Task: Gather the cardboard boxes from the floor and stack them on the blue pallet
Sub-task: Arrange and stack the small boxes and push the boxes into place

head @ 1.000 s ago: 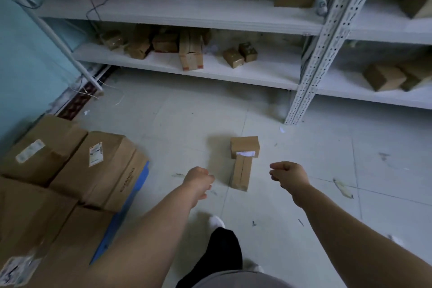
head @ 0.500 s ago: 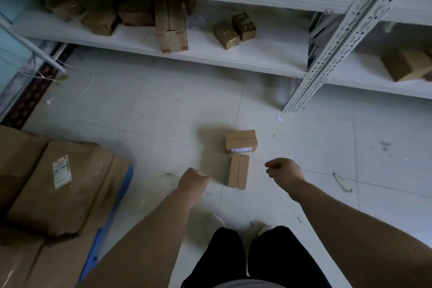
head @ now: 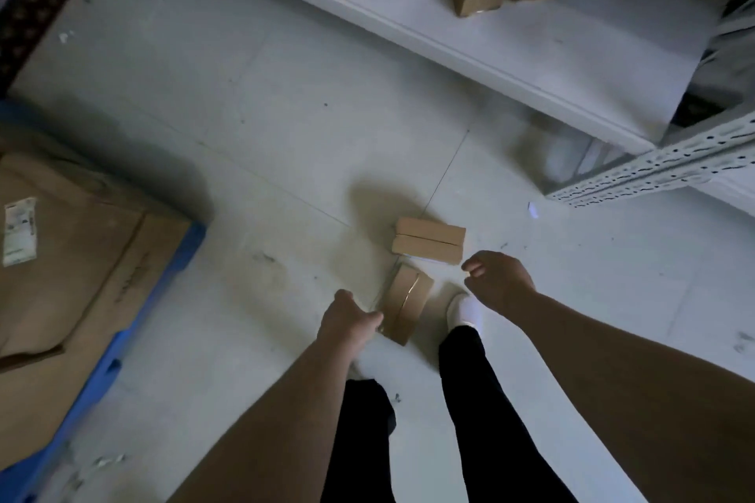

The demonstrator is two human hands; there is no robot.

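Neither grip holds anything: left hand (head: 347, 319) loosely curled touching the near box (head: 404, 302), right hand (head: 496, 278) half-closed at three o'clock, far box (head: 429, 240) at twelve.

2 small cardboard boxes (head: 428, 240) touching on floor, blue pallet (head: 102, 372) left

The two small boxes (head: 428, 240) (head: 405, 302) on the floor are plain matt brown cardboard, as are the big cartons (head: 77, 257) on the smooth blue plastic pallet (head: 102, 372). The floor (head: 245, 114) is pale tile with a dull sheen, scuffed and speckled. The shelving upright (head: 653, 171) is perforated, light-painted metal.
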